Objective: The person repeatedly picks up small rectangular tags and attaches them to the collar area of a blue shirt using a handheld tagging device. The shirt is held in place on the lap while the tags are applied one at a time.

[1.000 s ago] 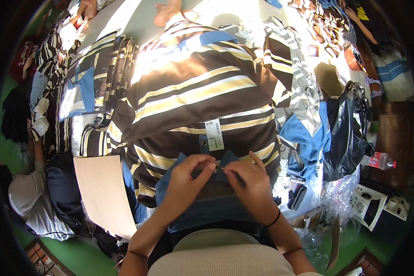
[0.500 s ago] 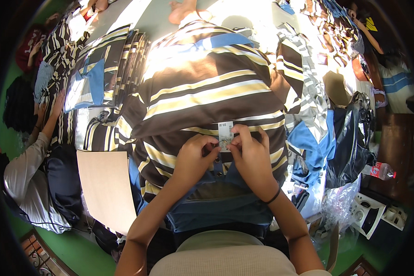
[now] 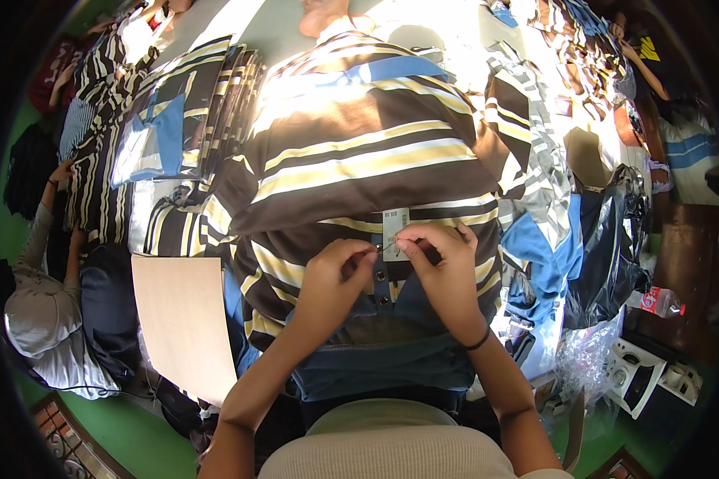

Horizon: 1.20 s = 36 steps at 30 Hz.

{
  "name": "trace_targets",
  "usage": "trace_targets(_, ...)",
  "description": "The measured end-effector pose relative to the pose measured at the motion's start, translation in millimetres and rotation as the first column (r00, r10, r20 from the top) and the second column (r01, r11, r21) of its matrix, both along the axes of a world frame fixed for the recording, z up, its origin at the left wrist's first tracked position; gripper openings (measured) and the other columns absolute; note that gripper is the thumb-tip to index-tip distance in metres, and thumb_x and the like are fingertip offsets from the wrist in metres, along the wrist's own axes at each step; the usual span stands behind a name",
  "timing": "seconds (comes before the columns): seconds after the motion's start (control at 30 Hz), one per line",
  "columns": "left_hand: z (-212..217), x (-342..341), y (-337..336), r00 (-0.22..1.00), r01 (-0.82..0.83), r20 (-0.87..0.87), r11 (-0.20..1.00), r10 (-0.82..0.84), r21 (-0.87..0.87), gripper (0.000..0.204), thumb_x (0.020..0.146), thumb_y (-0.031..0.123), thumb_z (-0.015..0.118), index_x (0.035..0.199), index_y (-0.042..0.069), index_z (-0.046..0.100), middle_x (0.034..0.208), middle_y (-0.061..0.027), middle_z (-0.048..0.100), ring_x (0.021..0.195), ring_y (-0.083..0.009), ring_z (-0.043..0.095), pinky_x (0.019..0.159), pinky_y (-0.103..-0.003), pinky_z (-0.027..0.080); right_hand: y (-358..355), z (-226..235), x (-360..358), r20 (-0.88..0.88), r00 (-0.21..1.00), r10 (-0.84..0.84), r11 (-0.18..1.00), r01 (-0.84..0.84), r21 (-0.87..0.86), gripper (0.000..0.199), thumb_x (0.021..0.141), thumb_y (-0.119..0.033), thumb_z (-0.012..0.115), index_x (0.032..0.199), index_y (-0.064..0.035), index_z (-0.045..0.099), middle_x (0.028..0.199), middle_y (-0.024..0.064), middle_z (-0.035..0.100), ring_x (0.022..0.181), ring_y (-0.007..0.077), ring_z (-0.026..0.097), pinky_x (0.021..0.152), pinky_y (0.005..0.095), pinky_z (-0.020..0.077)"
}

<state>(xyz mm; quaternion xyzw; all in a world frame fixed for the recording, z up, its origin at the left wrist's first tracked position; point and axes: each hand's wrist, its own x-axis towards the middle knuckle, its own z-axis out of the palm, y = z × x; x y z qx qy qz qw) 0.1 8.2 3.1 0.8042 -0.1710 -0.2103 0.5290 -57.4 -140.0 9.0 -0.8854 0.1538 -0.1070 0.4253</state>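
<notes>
One striped polo shirt (image 3: 359,160), knit, brown with cream and blue bands, lies flat on the worktop (image 3: 272,32), blue collar toward the person. One small white paper tag (image 3: 395,234), rectangular, sits at the button placket. Left hand (image 3: 335,275): grip narrow, fingertips pinched at the tag's thin fastener. Right hand (image 3: 446,267): grip closed on the tag's lower edge. One tan cardboard sheet (image 3: 182,323) lies left of the shirt. One stack of folded striped shirts (image 3: 232,104), several in clear bags, stands beyond. One black plastic bag (image 3: 611,255) at right; contents not visible.
</notes>
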Motion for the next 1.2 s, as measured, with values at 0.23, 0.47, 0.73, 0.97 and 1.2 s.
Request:
trace_targets(0.23,39,-20,55,0.522,-0.018,-0.841,0.984,-0.14,-0.175,0.026,0.089,0.02,0.049,0.102,-0.002,0.055,0.084,-0.0074,0.059,0.075,-0.013,0.056,0.068,-0.024,0.046,-13,22,-9,0.158,0.983,-0.09,0.847,-0.008,0.532,0.004,0.079,-0.005,0.06,0.083,-0.0034,0.058,0.086,0.0054,0.061,0.082,0.0132,0.057,0.082,0.0289,0.0393)
trace_targets(0.47,61,-73,75,0.044,-0.207,-0.984,0.962,-0.175,-0.181,0.043,0.09,0.019,0.045,0.124,-0.007,0.037,0.112,-0.0186,0.052,0.1,-0.0219,0.053,0.09,-0.034,0.042,-42,54,-19,0.619,0.696,-0.364,0.76,-0.162,0.629,0.009,0.088,-0.006,0.046,0.096,-0.0019,0.043,0.085,0.0106,0.053,0.082,0.0189,0.055,0.076,0.034,0.0454)
trace_targets(0.73,63,-83,81,0.033,-0.424,-0.999,0.906,-0.009,-0.022,0.043,0.088,0.013,0.047,0.122,-0.01,0.035,0.117,-0.0221,0.047,0.107,-0.0261,0.05,0.096,-0.035,0.039,-12,40,-51,-0.043,0.872,0.488,0.83,-0.448,0.333,0.007,0.084,0.001,0.047,0.089,-0.0027,0.045,0.083,0.0101,0.054,0.068,0.0185,0.061,0.055,0.0261,0.0463)
trace_targets(0.97,68,-85,65,0.042,-0.535,-0.993,0.837,-0.11,-0.115,0.053,0.088,0.021,0.048,0.126,-0.009,0.028,0.131,-0.0217,0.032,0.124,-0.0263,0.032,0.107,-0.036,0.022,-6,39,-84,-0.191,0.873,0.449,0.813,-0.309,0.494,0.007,0.084,0.001,0.047,0.091,-0.0026,0.047,0.083,0.01,0.054,0.073,0.0206,0.064,0.057,0.0264,0.047)
trace_targets(1.2,56,-90,38,0.014,-0.526,-0.986,0.837,-0.167,-0.15,0.046,0.088,0.026,0.05,0.119,-0.006,0.039,0.124,-0.0135,0.041,0.118,-0.0218,0.037,0.105,-0.035,0.024,0,28,-93,-0.1,0.925,0.366,0.81,-0.263,0.525,0.01,0.083,0.004,0.049,0.091,-0.0013,0.047,0.083,0.009,0.054,0.072,0.0175,0.064,0.058,0.0239,0.0468)
